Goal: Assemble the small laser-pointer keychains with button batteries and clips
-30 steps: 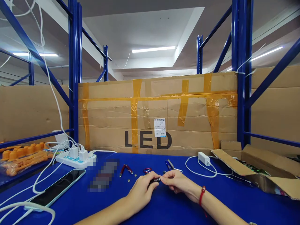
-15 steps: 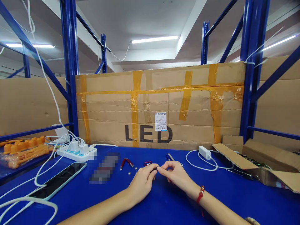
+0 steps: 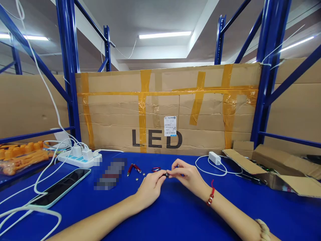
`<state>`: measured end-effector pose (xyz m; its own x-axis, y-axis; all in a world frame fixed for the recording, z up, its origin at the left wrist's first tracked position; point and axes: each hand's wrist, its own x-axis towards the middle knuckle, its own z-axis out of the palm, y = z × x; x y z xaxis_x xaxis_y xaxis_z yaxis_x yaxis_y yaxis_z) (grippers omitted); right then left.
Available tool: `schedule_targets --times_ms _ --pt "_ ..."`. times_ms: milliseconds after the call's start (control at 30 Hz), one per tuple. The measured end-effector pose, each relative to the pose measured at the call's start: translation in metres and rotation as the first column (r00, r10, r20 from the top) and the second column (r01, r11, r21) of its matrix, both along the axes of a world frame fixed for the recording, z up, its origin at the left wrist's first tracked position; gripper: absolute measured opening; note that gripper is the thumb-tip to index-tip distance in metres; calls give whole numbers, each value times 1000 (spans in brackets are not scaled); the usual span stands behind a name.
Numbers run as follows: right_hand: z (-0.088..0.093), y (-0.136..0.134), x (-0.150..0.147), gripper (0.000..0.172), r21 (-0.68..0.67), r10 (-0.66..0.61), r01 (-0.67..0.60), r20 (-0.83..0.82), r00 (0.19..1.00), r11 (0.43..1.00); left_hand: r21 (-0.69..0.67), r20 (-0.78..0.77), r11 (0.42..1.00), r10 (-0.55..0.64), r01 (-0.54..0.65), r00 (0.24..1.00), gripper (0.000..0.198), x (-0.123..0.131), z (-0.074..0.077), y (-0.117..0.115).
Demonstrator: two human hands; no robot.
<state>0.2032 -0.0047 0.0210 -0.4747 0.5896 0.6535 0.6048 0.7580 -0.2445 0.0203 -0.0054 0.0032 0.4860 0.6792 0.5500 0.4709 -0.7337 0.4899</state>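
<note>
Both my hands meet over the blue table [image 3: 180, 214] and pinch one small black cylindrical part [image 3: 166, 174] between their fingertips. My left hand [image 3: 150, 187] grips it from the left with curled fingers. My right hand [image 3: 187, 175], with a red bead bracelet on the wrist, holds its right end. Just beyond the hands lie a red carabiner clip [image 3: 155, 169], two red pen-like pieces [image 3: 132, 168] and a few small round button cells [image 3: 140, 175].
A phone [image 3: 59, 190] lies at the left among white cables, near a power strip [image 3: 79, 159] with chargers. Orange plastic parts [image 3: 21, 157] sit far left. A white charger [image 3: 214, 157] and an open cardboard box [image 3: 271, 170] are at the right. A taped "LED" carton [image 3: 165, 110] stands behind.
The camera has tilted and the hands sit a little farther from me. Both hands stay pinched together on the small black part.
</note>
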Motion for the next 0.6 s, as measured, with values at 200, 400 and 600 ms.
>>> schedule_targets --times_ms 200,400,600 --pt "3 -5 3 29 -42 64 -60 79 995 997 -23 -81 995 -102 100 992 23 -4 -1 -1" --pt "-2 -4 1 25 -142 50 -49 1 999 989 -81 -41 987 -143 139 989 11 -7 -4 -1" --pt "-7 -2 -6 26 -388 25 -111 -219 975 915 -64 -68 989 -140 136 988 8 -7 -7 2"
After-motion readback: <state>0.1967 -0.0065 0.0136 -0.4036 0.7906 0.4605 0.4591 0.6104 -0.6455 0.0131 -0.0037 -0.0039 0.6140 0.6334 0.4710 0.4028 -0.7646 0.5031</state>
